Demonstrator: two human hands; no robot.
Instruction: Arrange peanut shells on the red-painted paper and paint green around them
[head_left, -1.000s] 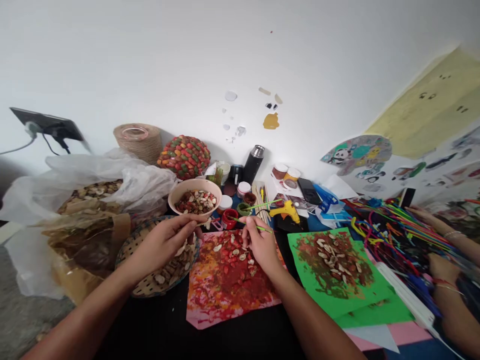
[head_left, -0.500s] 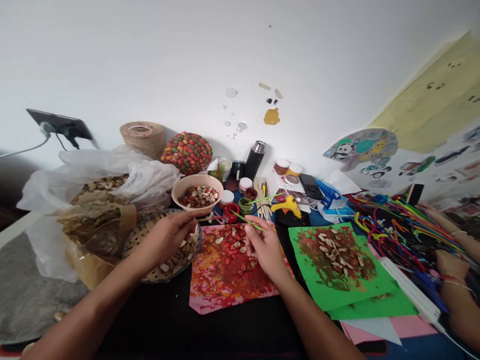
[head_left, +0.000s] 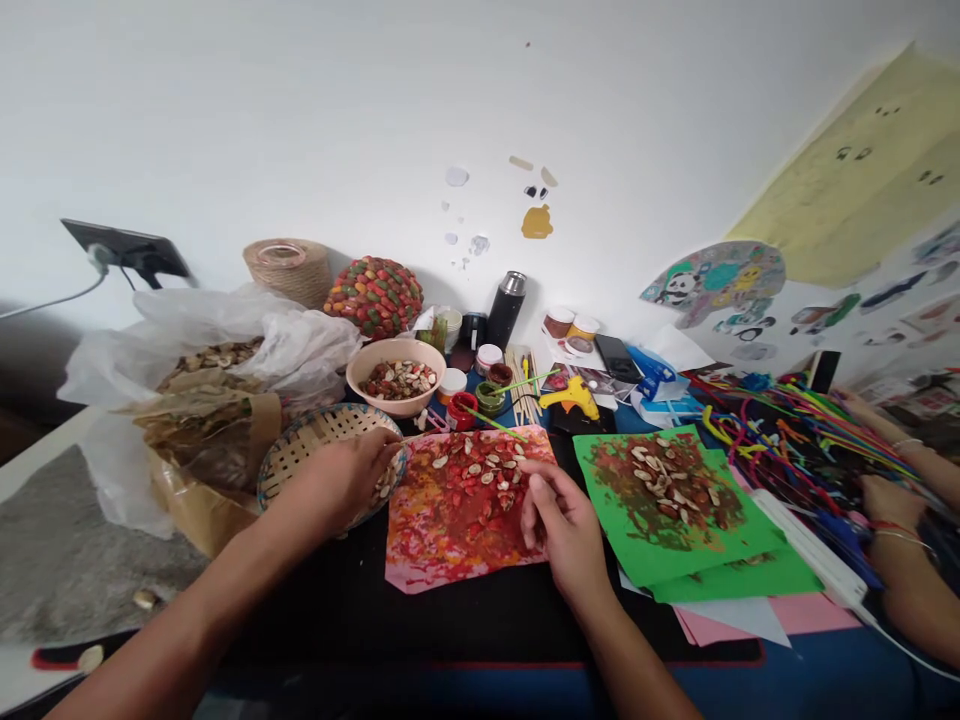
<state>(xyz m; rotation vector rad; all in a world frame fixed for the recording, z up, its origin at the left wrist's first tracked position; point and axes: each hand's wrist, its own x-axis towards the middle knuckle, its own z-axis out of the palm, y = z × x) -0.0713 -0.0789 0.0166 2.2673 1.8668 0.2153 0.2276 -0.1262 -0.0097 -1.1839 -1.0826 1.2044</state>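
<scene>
My left hand reaches into a woven basket of pale shells, its fingers curled down among them; what they grip is hidden. My right hand rests on the right edge of a red and orange painted sheet strewn with shells. The fingers are bent and pressed together with their tips on the paper, and I cannot see anything in them. A thin green brush lies across the sheet's top edge, apart from the hand. A pink bowl of mixed shells stands behind the basket.
A green painted sheet with shells lies to the right. Paint pots, a yellow glue gun, a black flask and a phone sit behind. Bagged shells are on the left. Another person's hands work among coloured pipe cleaners.
My right hand has let go of the green brush and drawn back and to the right on the red sheet. My left hand has dropped from the bowl's rim into the basket. The view has shifted.
</scene>
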